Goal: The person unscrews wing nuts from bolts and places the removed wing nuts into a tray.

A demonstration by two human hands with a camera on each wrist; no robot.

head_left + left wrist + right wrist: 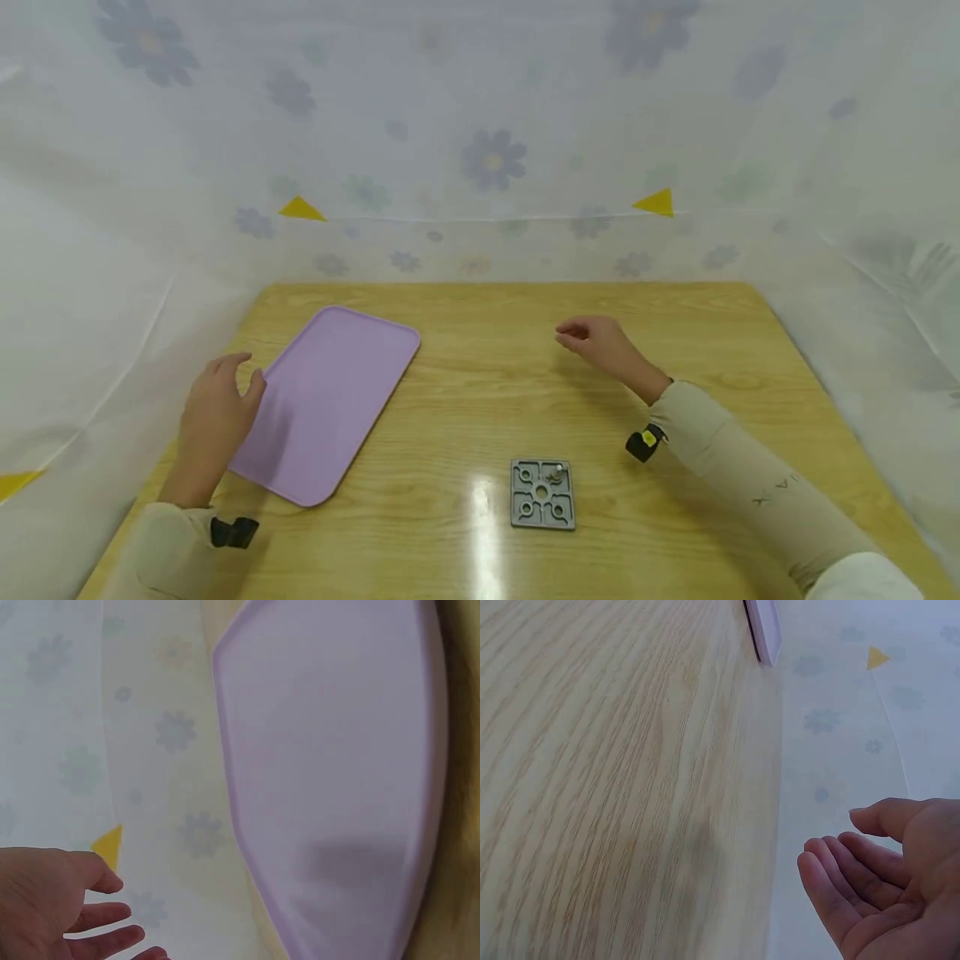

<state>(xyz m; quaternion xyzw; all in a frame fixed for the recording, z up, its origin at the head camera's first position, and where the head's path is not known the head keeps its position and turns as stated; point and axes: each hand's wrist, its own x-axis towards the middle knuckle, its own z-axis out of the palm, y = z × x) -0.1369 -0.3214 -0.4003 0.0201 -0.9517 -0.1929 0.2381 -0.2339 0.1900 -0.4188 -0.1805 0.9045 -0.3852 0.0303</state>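
Observation:
A pale purple tray (339, 392) lies flat and slanted on the left part of the wooden table. Over its left edge hovers my left hand (219, 408), thumb and fingers apart, holding nothing. The left wrist view shows the same hand (56, 904) with its fingers loosely spread beside the tray (330, 735). My right hand (600, 342) is raised above the table's right half, fingers loosely bent and nothing in them. Toward the front lies a square grey metal plate (542, 510) with round holes; a small shiny metal piece (557, 473) sits at its upper right hole.
The wooden table (450, 417) has a bright reflection near the front. Flower-print white sheeting (480, 108) encloses the back and sides, with yellow triangles such as the back right one (658, 202). Each wrist bears a black strapped device (645, 442).

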